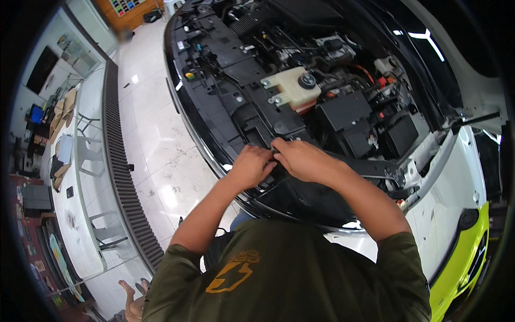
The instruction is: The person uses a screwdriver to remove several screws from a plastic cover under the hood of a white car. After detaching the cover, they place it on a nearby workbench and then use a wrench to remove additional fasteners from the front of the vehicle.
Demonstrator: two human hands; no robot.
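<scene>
My left hand (251, 167) and my right hand (301, 159) are close together over the front of a car's open engine bay. Both have their fingers bent and pinched at the edge of the black plastic front cover (228, 102). Whatever lies between the fingertips is too small and too covered to make out. Beyond my right hand sits a whitish fluid reservoir (289, 88) with a round black cap (307, 81). A black box-shaped cover (346, 112) is to the right of that reservoir.
Hoses and an orange cable (362, 72) run through the engine bay. A long white table (80, 214) with cardboard stands at the left, beside a dark floor grate (120, 177). A yellow-green car (461, 263) is at the lower right. Someone's bare foot (127, 287) shows at lower left.
</scene>
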